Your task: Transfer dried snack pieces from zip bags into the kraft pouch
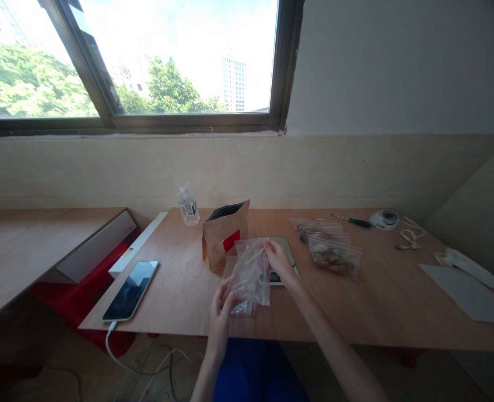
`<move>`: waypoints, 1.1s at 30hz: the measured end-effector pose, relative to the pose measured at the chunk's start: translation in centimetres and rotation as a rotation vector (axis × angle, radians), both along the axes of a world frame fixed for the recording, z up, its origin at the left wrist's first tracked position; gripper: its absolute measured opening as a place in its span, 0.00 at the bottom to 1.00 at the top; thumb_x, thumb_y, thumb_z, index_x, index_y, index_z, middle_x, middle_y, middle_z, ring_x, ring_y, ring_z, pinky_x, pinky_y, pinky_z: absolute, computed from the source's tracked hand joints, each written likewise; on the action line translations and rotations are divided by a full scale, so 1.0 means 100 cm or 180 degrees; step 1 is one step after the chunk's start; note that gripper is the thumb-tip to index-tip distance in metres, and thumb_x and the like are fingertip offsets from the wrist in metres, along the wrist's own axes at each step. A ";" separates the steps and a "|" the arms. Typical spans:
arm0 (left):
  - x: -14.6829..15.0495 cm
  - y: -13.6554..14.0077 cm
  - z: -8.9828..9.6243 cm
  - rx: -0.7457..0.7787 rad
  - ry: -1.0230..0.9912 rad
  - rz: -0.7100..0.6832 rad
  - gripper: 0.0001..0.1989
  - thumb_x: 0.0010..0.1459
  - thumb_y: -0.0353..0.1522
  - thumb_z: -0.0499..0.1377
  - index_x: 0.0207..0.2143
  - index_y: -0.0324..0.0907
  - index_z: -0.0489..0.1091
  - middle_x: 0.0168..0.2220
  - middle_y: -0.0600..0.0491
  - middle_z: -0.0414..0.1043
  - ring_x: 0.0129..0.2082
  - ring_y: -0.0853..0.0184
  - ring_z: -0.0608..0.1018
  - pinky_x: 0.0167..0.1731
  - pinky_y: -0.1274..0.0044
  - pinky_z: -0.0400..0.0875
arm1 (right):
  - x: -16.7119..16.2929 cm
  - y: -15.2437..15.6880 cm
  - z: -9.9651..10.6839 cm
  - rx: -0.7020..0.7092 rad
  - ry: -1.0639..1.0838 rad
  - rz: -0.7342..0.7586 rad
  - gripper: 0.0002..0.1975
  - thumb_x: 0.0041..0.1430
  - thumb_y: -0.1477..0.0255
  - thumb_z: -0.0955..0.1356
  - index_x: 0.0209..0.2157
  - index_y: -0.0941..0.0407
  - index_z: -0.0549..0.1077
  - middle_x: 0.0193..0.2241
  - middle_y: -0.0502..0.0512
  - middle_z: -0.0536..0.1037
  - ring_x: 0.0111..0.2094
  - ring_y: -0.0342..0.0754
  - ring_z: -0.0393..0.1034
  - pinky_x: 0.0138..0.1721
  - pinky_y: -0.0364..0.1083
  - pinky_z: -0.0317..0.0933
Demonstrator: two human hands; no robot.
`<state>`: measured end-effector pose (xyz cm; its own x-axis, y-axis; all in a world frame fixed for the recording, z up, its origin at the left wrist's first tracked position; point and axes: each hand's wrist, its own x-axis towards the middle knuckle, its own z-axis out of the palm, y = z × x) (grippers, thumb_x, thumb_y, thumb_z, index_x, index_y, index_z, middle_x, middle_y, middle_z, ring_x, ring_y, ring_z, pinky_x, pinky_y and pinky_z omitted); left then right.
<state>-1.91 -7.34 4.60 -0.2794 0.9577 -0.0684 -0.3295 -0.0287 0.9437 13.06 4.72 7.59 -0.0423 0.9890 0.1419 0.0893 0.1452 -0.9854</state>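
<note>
Gripping plastic bag [253, 271]: left hand [222, 301], right hand [277, 258] | contents blurred (scale [286, 251] half-hidden)

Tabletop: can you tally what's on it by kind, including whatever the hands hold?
Clear zip bags: 3, one held by left hand and right hand, two lying right
Paper bag: 1
Water bottle: 1
Phone: 1
Screwdriver: 1
Total: 7
</note>
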 end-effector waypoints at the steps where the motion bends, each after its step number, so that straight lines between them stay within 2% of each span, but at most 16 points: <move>1: -0.001 0.001 0.001 -0.0060 -0.0046 0.0008 0.24 0.47 0.44 0.61 0.45 0.42 0.70 0.47 0.47 0.71 0.38 0.64 0.76 0.33 0.77 0.72 | -0.002 -0.001 -0.003 0.0142 -0.0073 -0.0033 0.24 0.52 0.48 0.60 0.25 0.56 0.66 0.19 0.50 0.70 0.22 0.45 0.64 0.23 0.42 0.56; 3: -0.001 0.006 0.003 -0.0296 -0.0054 0.0007 0.26 0.48 0.48 0.59 0.44 0.40 0.70 0.38 0.49 0.74 0.28 0.68 0.76 0.23 0.80 0.70 | -0.005 -0.004 -0.007 0.0336 -0.0219 -0.0006 0.23 0.55 0.51 0.59 0.25 0.57 0.67 0.22 0.51 0.70 0.24 0.45 0.64 0.26 0.42 0.57; 5: 0.000 0.013 0.004 -0.0515 0.0047 -0.0007 0.28 0.47 0.51 0.57 0.38 0.36 0.72 0.23 0.54 0.69 0.17 0.73 0.69 0.15 0.82 0.62 | -0.009 -0.007 -0.011 0.0411 -0.0330 0.0071 0.22 0.57 0.52 0.58 0.26 0.57 0.67 0.23 0.51 0.70 0.25 0.45 0.64 0.26 0.42 0.58; 6: 0.000 0.016 0.005 -0.0522 0.0114 0.0007 0.27 0.45 0.51 0.58 0.33 0.35 0.72 0.18 0.57 0.65 0.15 0.75 0.65 0.14 0.83 0.59 | -0.011 -0.008 -0.012 0.0442 -0.0370 0.0101 0.22 0.58 0.53 0.58 0.26 0.57 0.68 0.23 0.51 0.70 0.25 0.45 0.64 0.26 0.42 0.58; 8: 0.000 0.022 0.006 -0.0340 0.0258 0.0045 0.24 0.42 0.49 0.61 0.27 0.35 0.71 0.17 0.58 0.62 0.16 0.75 0.64 0.17 0.83 0.58 | -0.014 -0.012 -0.015 0.0443 -0.0421 0.0167 0.21 0.58 0.53 0.58 0.28 0.56 0.68 0.22 0.51 0.71 0.24 0.45 0.65 0.25 0.42 0.58; 10: 0.000 0.027 0.006 -0.0110 0.0427 0.0094 0.22 0.43 0.47 0.63 0.28 0.36 0.71 0.21 0.57 0.66 0.20 0.74 0.66 0.20 0.83 0.60 | -0.013 -0.016 -0.017 0.0248 -0.0434 0.0286 0.21 0.59 0.53 0.58 0.32 0.56 0.69 0.20 0.50 0.70 0.19 0.44 0.65 0.20 0.42 0.56; 13: -0.005 0.030 0.002 0.0028 0.0859 0.0180 0.20 0.48 0.46 0.59 0.32 0.37 0.71 0.23 0.55 0.68 0.22 0.72 0.68 0.22 0.82 0.60 | 0.001 -0.020 -0.018 -0.0111 -0.0710 0.0616 0.21 0.60 0.55 0.56 0.40 0.55 0.68 0.16 0.46 0.68 0.11 0.42 0.60 0.14 0.40 0.50; 14: -0.008 0.031 0.000 0.0037 0.1097 0.0230 0.19 0.50 0.46 0.57 0.32 0.38 0.70 0.23 0.55 0.67 0.22 0.71 0.68 0.22 0.81 0.60 | 0.010 -0.019 -0.018 -0.0058 -0.0929 0.0679 0.20 0.61 0.56 0.56 0.41 0.55 0.68 0.16 0.46 0.68 0.11 0.42 0.61 0.14 0.40 0.51; 16: -0.015 0.032 -0.008 -0.0052 0.1737 0.0301 0.17 0.53 0.44 0.55 0.35 0.39 0.69 0.23 0.54 0.68 0.23 0.68 0.70 0.24 0.79 0.61 | 0.037 -0.014 -0.017 0.0333 -0.1518 0.0620 0.17 0.61 0.60 0.57 0.40 0.56 0.70 0.22 0.50 0.73 0.18 0.44 0.68 0.21 0.42 0.58; 18: -0.022 0.033 -0.015 -0.0250 0.2382 0.0318 0.16 0.55 0.43 0.53 0.37 0.40 0.68 0.25 0.52 0.70 0.24 0.65 0.72 0.26 0.76 0.62 | 0.073 -0.002 -0.018 0.0824 -0.2146 0.0329 0.15 0.62 0.65 0.57 0.37 0.57 0.71 0.32 0.57 0.76 0.33 0.49 0.71 0.34 0.45 0.62; 21: -0.028 0.032 -0.018 -0.0363 0.2911 0.0445 0.17 0.56 0.41 0.51 0.40 0.38 0.66 0.31 0.46 0.71 0.32 0.58 0.75 0.32 0.70 0.66 | 0.136 0.017 -0.025 0.1095 -0.3132 -0.0425 0.15 0.60 0.72 0.56 0.37 0.60 0.72 0.38 0.63 0.74 0.43 0.53 0.67 0.45 0.50 0.59; 24: -0.023 0.030 -0.008 -0.0378 0.3623 0.1014 0.21 0.55 0.39 0.51 0.46 0.33 0.64 0.42 0.37 0.68 0.44 0.51 0.71 0.41 0.62 0.65 | 0.188 0.029 -0.036 0.0843 -0.3937 -0.1104 0.15 0.58 0.75 0.57 0.42 0.63 0.71 0.41 0.68 0.73 0.46 0.57 0.65 0.46 0.52 0.57; 26: -0.014 0.030 0.001 -0.0216 0.4103 0.1172 0.23 0.57 0.37 0.50 0.51 0.33 0.61 0.50 0.36 0.63 0.51 0.51 0.67 0.46 0.59 0.63 | 0.211 0.030 -0.042 0.0578 -0.4226 -0.1370 0.16 0.58 0.74 0.58 0.44 0.65 0.70 0.42 0.69 0.73 0.45 0.58 0.65 0.45 0.53 0.57; 28: -0.003 0.032 0.004 0.0191 0.4428 0.0884 0.21 0.59 0.34 0.48 0.54 0.38 0.60 0.57 0.40 0.58 0.58 0.53 0.61 0.51 0.60 0.59 | 0.222 0.028 -0.045 0.0376 -0.4325 -0.1498 0.17 0.57 0.73 0.59 0.45 0.65 0.70 0.43 0.69 0.73 0.45 0.59 0.66 0.43 0.53 0.57; 30: 0.006 0.035 -0.002 0.0506 0.4774 0.0418 0.21 0.59 0.33 0.47 0.55 0.42 0.61 0.61 0.45 0.54 0.62 0.55 0.53 0.56 0.61 0.53 | 0.226 0.023 -0.044 0.0244 -0.4317 -0.1552 0.16 0.57 0.70 0.60 0.43 0.63 0.70 0.42 0.68 0.74 0.44 0.60 0.66 0.41 0.54 0.56; 33: 0.016 0.040 -0.026 0.0291 0.5133 -0.0235 0.22 0.60 0.34 0.47 0.57 0.42 0.60 0.63 0.44 0.49 0.63 0.53 0.48 0.57 0.59 0.50 | 0.222 0.008 -0.034 0.0098 -0.4126 -0.1499 0.12 0.55 0.68 0.61 0.35 0.58 0.73 0.36 0.63 0.76 0.41 0.60 0.68 0.38 0.53 0.56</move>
<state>-0.32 -3.35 2.03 0.0442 0.9558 0.2907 0.9488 -0.1313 0.2874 35.26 5.47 4.21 0.1748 0.9439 0.2803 0.9783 -0.1344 -0.1577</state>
